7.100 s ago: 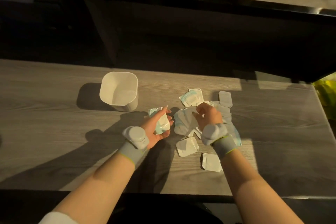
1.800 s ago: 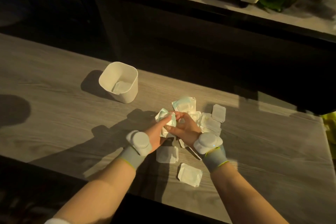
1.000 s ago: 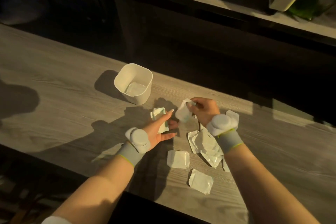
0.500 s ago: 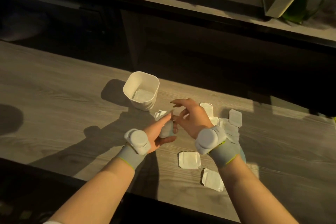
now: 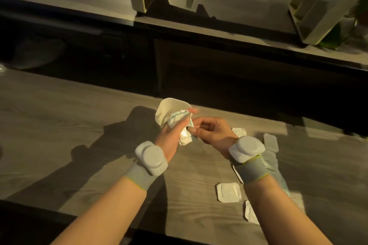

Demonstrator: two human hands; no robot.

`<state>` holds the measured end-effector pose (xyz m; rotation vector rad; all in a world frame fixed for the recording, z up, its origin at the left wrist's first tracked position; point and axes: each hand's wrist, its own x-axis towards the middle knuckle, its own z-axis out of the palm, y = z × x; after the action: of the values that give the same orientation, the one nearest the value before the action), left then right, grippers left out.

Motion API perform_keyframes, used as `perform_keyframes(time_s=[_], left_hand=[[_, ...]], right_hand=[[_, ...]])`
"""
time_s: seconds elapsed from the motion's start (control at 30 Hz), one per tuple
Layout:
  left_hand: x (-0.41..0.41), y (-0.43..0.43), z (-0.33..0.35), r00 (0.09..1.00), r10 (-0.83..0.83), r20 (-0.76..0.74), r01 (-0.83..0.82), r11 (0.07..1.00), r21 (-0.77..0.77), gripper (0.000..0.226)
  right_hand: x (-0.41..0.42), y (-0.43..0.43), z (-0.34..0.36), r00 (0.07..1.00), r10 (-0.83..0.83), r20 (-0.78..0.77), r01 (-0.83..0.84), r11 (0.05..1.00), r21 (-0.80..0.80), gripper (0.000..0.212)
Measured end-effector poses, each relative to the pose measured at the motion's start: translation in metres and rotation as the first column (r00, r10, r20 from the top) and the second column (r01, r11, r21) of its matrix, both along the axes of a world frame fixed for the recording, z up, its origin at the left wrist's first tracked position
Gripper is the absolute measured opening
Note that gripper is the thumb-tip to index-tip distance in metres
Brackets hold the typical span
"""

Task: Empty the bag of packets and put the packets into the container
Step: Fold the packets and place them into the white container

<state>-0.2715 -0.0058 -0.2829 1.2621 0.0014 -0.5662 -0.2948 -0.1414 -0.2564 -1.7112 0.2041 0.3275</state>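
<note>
My left hand (image 5: 169, 135) grips a small stack of white packets (image 5: 184, 127), held up just in front of the white container (image 5: 169, 108), which it partly hides. My right hand (image 5: 214, 132) is beside it, fingertips pinching the stack's right edge. Several more white packets lie on the wooden table to the right: one (image 5: 228, 192) near the front, one (image 5: 251, 213) half under my right forearm, one (image 5: 270, 142) beyond my right wrist. A clear bluish bag (image 5: 282, 183) lies flat under my right forearm, mostly hidden.
The grey wooden table (image 5: 69, 125) stretches wide to the left, crossed by my arms' shadows. Behind its far edge is a dark gap, then a light ledge (image 5: 249, 39) carrying white furniture legs and a green plant at the far right.
Both hands have risen toward the container with the packet stack. My right hand has come onto the stack from the pile. The camera has tilted and moved closer.
</note>
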Motion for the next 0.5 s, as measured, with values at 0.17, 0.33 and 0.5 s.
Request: perform_keyframes(time_s=[0.17, 0.33, 0.5], left_hand=[[0.044, 0.043, -0.009, 0.911, 0.133, 0.391, -0.277, 0.899, 0.340, 0.047], [0.074, 0.072, -0.038, 0.805, -0.480, 0.350, -0.008, 0.580, 0.815, 0.102], [0.090, 0.055, -0.043, 0.554, -0.691, 0.465, -0.185, 0.442, 0.878, 0.113]], right_hand=[[0.049, -0.001, 0.009, 0.993, -0.070, 0.090, 0.096, 0.937, -0.336, 0.021], [0.104, 0.017, -0.001, 0.964, 0.180, -0.197, -0.266, 0.585, -0.766, 0.024], [0.132, 0.049, -0.026, 0.834, 0.307, -0.459, -0.536, 0.255, -0.805, 0.040]])
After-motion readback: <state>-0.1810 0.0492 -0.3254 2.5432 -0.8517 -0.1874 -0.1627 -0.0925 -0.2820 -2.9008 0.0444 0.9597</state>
